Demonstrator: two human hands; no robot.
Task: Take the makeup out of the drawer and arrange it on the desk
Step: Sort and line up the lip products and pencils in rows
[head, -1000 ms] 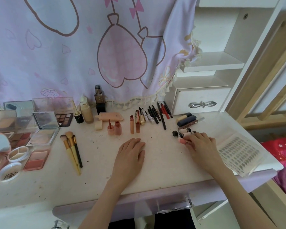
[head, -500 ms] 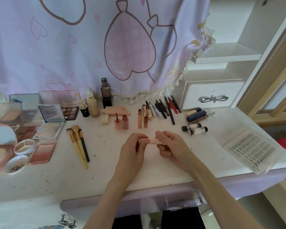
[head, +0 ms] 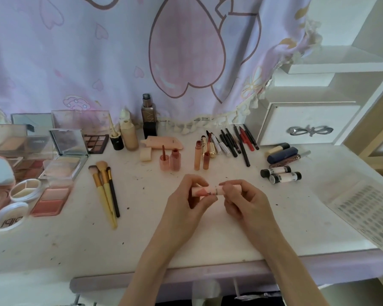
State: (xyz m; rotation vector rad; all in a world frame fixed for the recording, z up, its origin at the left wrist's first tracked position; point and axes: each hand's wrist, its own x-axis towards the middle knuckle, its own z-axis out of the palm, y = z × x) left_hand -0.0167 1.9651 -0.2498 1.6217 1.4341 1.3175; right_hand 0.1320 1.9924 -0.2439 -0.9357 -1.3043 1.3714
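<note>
Head camera looks down on a white desk (head: 208,235) where both hands meet over its middle, holding one small pink tube (head: 205,191) level between them, lifted just above the desk top. Left hand (head: 184,208) pinches the tube's left end between curled fingers and thumb; right hand (head: 245,202) has its fingertips curled round the tube's right end, by a thin silvery ring on the tube. Taking the tube as the landmark: just behind it stand two short pink bottles (head: 170,161), one with its wand sticking up, and two slim tubes (head: 201,154) beside them. Farther behind lies a peach squeeze tube (head: 164,142), with a beige bottle (head: 128,134) and a dark square bottle (head: 149,120) upright against the pink curtain (head: 97,51). Behind and to the right of the tube a row of pencils and pens (head: 234,141) lies fanned out, and past those sits a small white drawer (head: 305,123) with a bow-shaped handle, closed. To the tube's right lie two white sticks with black caps (head: 281,175), side by side, and behind them some dark blue and yellow sticks (head: 281,152). Far right lies a clear sheet of small grey pieces (head: 367,206). To the tube's left three brushes (head: 104,188) lie together, and beyond them open palettes (head: 51,171) and round compacts (head: 11,214) crowd the desk's left end.
</note>
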